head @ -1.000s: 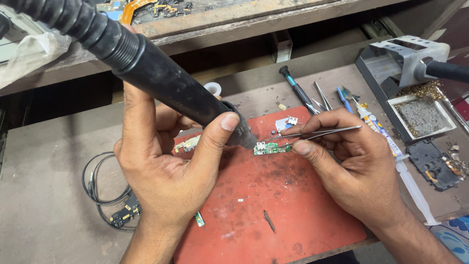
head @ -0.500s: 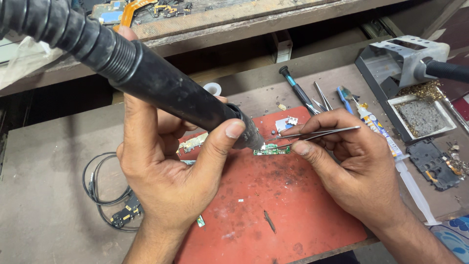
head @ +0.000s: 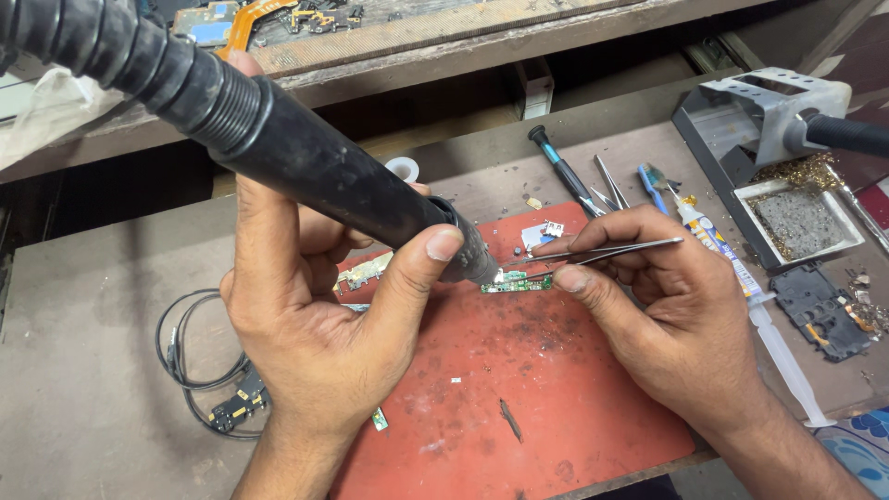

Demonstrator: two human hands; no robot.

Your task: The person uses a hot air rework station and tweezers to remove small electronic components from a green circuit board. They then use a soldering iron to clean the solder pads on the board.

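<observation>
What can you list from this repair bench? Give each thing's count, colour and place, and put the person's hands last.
hot-air wand: one, black, held over the mat, nozzle at the board
small circuit board: one, green, on the mat under the nozzle
tweezers: one pair, silver, tips at the board
work mat: one, red, bench centre
screwdriver: one, black, behind the mat
syringe: one, clear, right of the mat
iron stand: one, grey, far right
coiled cable: one, black, left of the mat
left hand: grips the wand
right hand: grips the tweezers
</observation>
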